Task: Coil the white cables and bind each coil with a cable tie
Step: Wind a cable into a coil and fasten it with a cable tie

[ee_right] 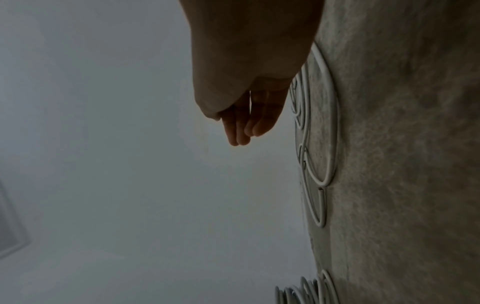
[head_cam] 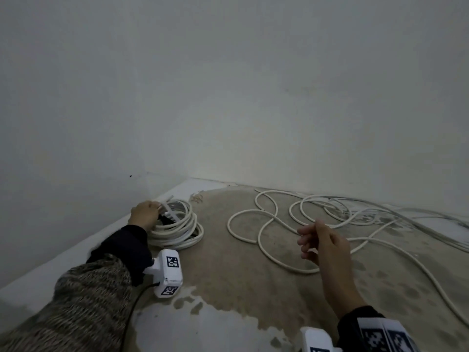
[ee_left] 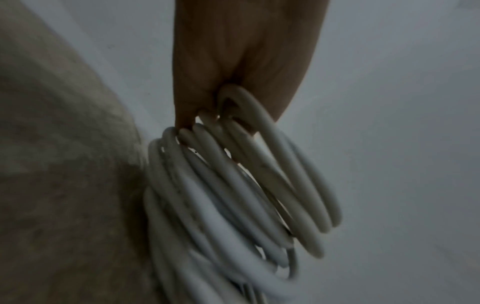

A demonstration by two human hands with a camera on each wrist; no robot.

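Note:
A coil of white cable [head_cam: 177,228] lies on the floor near the left wall. My left hand [head_cam: 145,215] grips the coil's far-left side; in the left wrist view the loops [ee_left: 233,185] run out from under my curled fingers [ee_left: 207,92]. A thin white cable tie [head_cam: 169,210] sticks out by that hand. Loose white cable [head_cam: 266,232] sprawls in loops across the floor to the right. My right hand [head_cam: 319,241] hovers above those loops with relaxed fingers [ee_right: 241,127], holding nothing.
Bare walls meet in a corner [head_cam: 189,174] behind the coil. More thin white cables [head_cam: 406,217] run along the right wall's foot. The floor [head_cam: 228,275] is dusty brown with pale patches toward me.

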